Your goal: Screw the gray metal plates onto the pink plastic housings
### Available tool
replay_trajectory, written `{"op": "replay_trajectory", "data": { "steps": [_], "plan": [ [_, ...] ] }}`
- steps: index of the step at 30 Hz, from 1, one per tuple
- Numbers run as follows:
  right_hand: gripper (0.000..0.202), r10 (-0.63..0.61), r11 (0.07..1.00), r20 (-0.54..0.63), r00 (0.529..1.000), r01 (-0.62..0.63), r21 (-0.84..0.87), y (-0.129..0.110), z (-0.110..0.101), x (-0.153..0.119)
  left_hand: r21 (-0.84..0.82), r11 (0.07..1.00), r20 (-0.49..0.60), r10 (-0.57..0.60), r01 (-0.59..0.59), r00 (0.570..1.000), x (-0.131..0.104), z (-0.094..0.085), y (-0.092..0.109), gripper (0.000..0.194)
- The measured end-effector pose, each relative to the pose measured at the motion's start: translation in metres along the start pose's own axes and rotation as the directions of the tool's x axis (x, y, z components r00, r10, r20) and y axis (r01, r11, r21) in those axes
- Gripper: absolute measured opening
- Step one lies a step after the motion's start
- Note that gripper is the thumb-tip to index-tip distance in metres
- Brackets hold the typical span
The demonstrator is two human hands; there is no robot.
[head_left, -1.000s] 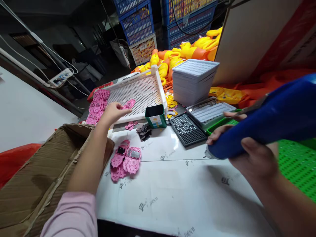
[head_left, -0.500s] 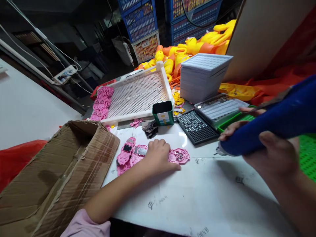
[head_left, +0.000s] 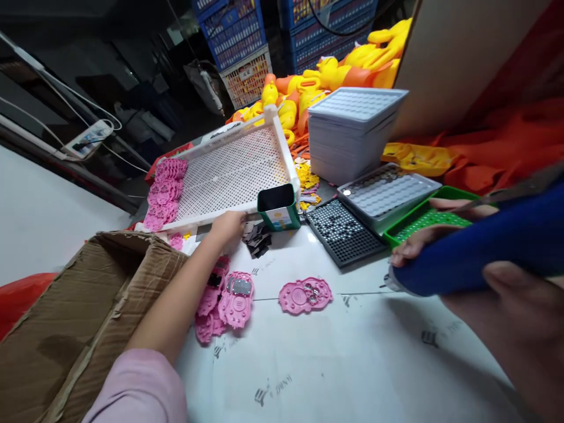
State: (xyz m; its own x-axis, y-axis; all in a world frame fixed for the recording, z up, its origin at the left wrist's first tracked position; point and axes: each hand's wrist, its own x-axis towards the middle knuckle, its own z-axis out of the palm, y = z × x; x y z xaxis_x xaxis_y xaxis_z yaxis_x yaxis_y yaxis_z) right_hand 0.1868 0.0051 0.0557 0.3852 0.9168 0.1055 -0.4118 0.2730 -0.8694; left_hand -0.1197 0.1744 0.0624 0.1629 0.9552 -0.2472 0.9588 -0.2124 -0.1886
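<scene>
Left hand (head_left: 229,228) has moved off the pink casing (head_left: 304,295) to the near rim of the white perforated tray (head_left: 229,176), beside the dark pieces (head_left: 257,238); fingertips hidden, so I cannot tell whether they are wide, narrow or holding anything. Casing lies face up on the white tabletop (head_left: 335,358), apart from the pink pile (head_left: 237,301). My right hand (head_left: 489,305) is wrapped around the blue tool (head_left: 480,241), metal tip near the black grid tray (head_left: 346,232)
</scene>
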Motion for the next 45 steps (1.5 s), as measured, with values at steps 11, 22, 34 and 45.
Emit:
{"op": "replay_trajectory", "data": {
  "steps": [11,22,34,45],
  "plan": [
    [0.057,-0.053,0.996,-0.006,0.999,0.053,0.076,-0.003,-0.001,0.001,0.200,0.977,0.037,0.067,-0.073,0.997,0.003,0.003,-0.006,0.029],
    [0.046,-0.142,0.990,0.046,0.989,0.142,0.018,0.003,-0.006,0.004,0.247,0.961,0.037,0.122,-0.127,0.992,0.011,0.011,-0.009,0.031],
    [0.043,-0.146,0.989,0.048,0.988,0.144,0.033,0.002,-0.004,0.004,0.170,0.979,-0.157,0.142,-0.115,0.977,-0.005,0.007,-0.011,0.028],
    [0.034,-0.152,0.988,0.080,0.985,0.152,0.014,0.002,-0.007,0.003,-0.067,0.855,-0.466,0.428,-0.514,0.774,-0.125,0.016,0.051,0.018]
  ]
}}
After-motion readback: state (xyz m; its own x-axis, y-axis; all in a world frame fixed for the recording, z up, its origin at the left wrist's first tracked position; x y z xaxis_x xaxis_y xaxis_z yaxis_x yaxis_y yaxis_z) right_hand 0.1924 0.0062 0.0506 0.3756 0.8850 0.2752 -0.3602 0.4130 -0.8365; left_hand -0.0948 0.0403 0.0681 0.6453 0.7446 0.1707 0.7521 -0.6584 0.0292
